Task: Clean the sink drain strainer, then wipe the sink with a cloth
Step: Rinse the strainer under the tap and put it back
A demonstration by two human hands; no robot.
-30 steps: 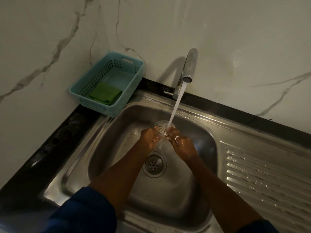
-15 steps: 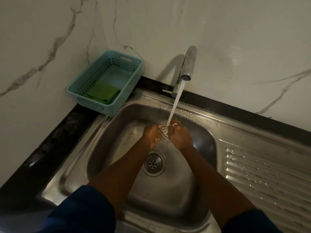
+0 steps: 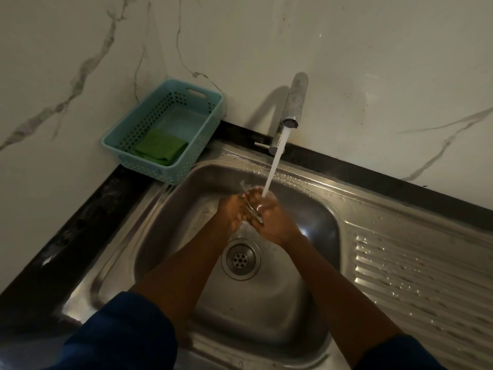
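Strainer — gripped, left hand, right hand

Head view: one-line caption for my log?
Left hand and right hand hold the drain strainer under the running faucet; green cloth lies in the basket.

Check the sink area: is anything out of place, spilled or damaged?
Nothing worrying. The strainer is out of the drain, but only because the left hand and right hand hold it under the running tap. Water drops lie on the draining board; the green cloth lies in the blue basket.
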